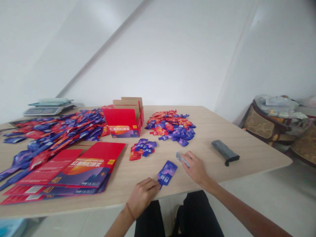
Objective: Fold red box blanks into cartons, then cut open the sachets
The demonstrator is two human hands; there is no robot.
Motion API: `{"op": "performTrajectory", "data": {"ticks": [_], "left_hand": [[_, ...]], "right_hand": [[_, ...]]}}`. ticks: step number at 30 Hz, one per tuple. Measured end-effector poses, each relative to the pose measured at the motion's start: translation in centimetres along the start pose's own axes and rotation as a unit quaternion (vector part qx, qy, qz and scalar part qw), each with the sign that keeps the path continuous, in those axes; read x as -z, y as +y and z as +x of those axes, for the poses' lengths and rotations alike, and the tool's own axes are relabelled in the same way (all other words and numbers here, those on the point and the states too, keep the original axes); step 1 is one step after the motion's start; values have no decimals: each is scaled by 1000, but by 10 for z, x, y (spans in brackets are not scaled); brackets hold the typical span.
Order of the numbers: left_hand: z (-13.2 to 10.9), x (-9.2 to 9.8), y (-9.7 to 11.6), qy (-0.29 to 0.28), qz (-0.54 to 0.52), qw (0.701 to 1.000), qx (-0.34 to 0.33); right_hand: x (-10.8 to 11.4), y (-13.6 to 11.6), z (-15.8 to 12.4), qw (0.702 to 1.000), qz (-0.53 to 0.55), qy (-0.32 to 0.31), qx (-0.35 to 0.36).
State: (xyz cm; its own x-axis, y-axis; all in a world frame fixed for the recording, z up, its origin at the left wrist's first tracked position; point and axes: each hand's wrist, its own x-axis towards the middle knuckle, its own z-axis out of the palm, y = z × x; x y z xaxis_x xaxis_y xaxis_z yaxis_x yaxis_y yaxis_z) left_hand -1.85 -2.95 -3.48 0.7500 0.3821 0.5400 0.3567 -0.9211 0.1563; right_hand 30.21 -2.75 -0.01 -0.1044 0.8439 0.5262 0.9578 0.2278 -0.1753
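L hand point(142, 195) pinching blue sachet point(167, 173), long axis angled up-right

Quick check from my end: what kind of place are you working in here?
Probably a small packing room, makeshift rather than a factory. A wooden table against bare white walls carries loose purple and red sachets, an open red carton, flattened cartons and a weighing scale.

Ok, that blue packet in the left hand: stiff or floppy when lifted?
The blue packet is probably floppy and light: it looks thin and flat. Its glossy film may be slippery. The left hand pinches just its near edge.
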Motion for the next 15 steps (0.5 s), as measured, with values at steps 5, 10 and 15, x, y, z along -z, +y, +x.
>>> {"op": "performTrajectory", "data": {"ticks": [5,10,15], "left_hand": [[1,2,2,-7,16,1000,-1],[-2,1,2,-28,32,999,-1],[-2,3,3,-29,40,999,-1]], "right_hand": [[9,-69,0,994,32,-67,79],[1,-107,-6,978,20,-179,107],[-10,-111,-11,970,-4,-215,115]]}}
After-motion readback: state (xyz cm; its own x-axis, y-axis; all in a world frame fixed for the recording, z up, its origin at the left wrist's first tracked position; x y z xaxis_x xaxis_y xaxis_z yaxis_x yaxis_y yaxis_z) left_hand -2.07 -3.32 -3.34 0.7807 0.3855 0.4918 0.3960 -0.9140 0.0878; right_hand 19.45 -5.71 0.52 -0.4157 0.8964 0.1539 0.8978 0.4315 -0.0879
